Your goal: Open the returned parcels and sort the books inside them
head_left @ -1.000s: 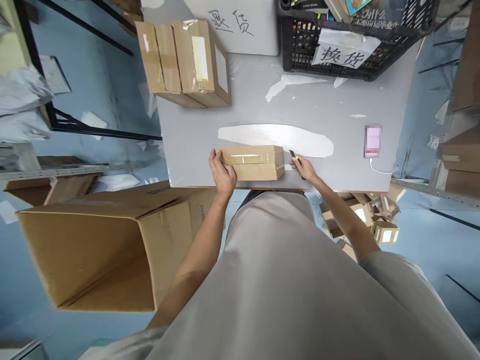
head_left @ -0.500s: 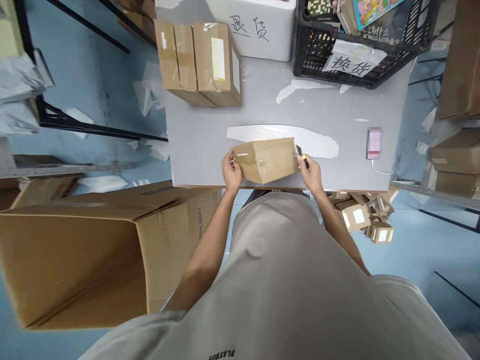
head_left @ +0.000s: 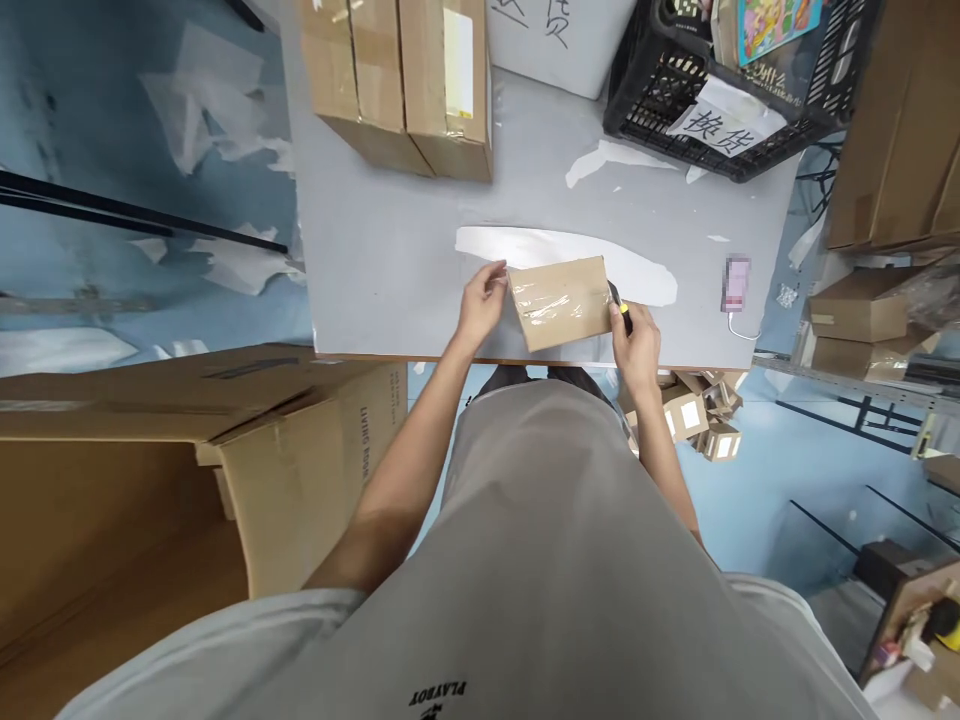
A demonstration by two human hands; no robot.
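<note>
A small brown cardboard box [head_left: 566,305] is at the front of the grey table, slightly turned, with shiny clear tape on its upper face. My left hand [head_left: 482,305] is just off the box's left edge, thumb and fingers apart, with nothing visible in it. At the opposite end, my right hand [head_left: 636,340] grips a black and yellow utility knife [head_left: 622,308], and its thumb is at the box's right side. The palm hides part of the knife. Behind the box lies a long white paper strip [head_left: 555,245].
Taped cartons [head_left: 401,90] stand at the table's back left. A black plastic crate [head_left: 652,90] holding books is at the back right, beside a white box [head_left: 555,50]. A phone [head_left: 736,284] with a cable lies right. A large open carton [head_left: 300,470] stands on the floor left.
The small box has turned so its taped face shows, and it has shifted right. My left hand has come off its left end. The knife stays in my right hand. The view has shifted too.
</note>
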